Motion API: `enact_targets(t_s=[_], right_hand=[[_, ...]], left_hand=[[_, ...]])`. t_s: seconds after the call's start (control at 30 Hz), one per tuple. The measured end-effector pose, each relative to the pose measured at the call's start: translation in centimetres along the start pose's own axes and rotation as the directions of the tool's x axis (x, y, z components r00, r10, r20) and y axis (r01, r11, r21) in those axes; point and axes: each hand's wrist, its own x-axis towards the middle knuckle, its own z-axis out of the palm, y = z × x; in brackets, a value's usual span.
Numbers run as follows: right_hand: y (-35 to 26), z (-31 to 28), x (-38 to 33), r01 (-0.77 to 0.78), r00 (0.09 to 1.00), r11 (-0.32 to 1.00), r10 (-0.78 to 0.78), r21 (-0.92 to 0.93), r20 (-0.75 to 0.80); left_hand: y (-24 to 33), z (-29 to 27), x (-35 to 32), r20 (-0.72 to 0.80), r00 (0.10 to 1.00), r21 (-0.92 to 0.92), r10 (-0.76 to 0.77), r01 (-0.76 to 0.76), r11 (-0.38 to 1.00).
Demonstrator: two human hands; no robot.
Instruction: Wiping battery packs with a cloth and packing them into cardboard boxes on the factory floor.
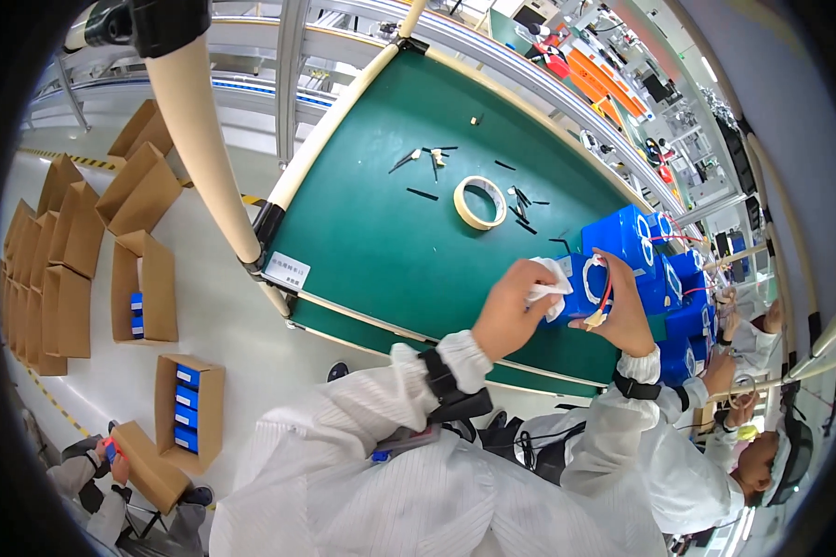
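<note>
My left hand [511,311] is closed on a crumpled white wipe [555,281] and presses it to the left side of a blue-wrapped battery pack [578,299]. My right hand [628,314] grips the same pack from the right, with its fingers bent round it. A red lead [607,295] loops out of the pack beside my right fingers and ends in a small pale yellow connector [595,319]. The pack is held over the near right part of the green tabletop [372,223]. Its underside is hidden.
A masking tape roll [480,202] lies mid-table among several black strips [423,194]. More blue packs [620,238] crowd the table's right end, where a co-worker's hand [721,371] reaches in. Open cartons [215,413] stand on the floor at left, near another person [74,478].
</note>
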Motion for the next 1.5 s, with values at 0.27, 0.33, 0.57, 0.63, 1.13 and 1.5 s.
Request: enact_targets(t_s=[0.27,0.33,0.57,0.63,1.13,1.5], right_hand=[[0.1,-0.4,-0.2,0.023,0.999,0.997,-0.026,-0.067,-0.037],[0.1,-0.2,-0.8,0.004,0.999,0.996,-0.007,-0.086,-0.035],[-1.3,3.5,-9.3,0.183,0.951,0.733,0.038,0.655,-0.308],[-5.1,6.8,-9.6,0.166,0.968,0.450,0.093,0.877,-0.231],[-1.9,10.1,-15.4,0.312,0.579,-0.177,0.814,0.933,-0.039],[0.8,10.4,-15.3,0.211,0.745,-0.212,0.667,0.954,-0.017]], left_hand=[[-2.5,-2.0,-0.3,0.268,0.835,0.575,-0.481,0.262,0.775],[-1.2,-2.8,-0.4,0.301,0.819,0.594,-0.488,0.240,0.768],[9.0,-4.1,-0.1,0.532,0.779,0.246,-0.332,0.233,0.941],[9.8,-2.3,0.0,0.558,0.763,0.221,-0.325,0.240,0.945],[6.4,13.2,7.1,0.572,0.779,0.820,-0.257,-0.545,0.174],[6.7,9.8,8.1,0.651,0.672,0.759,-0.353,-0.565,0.324]])
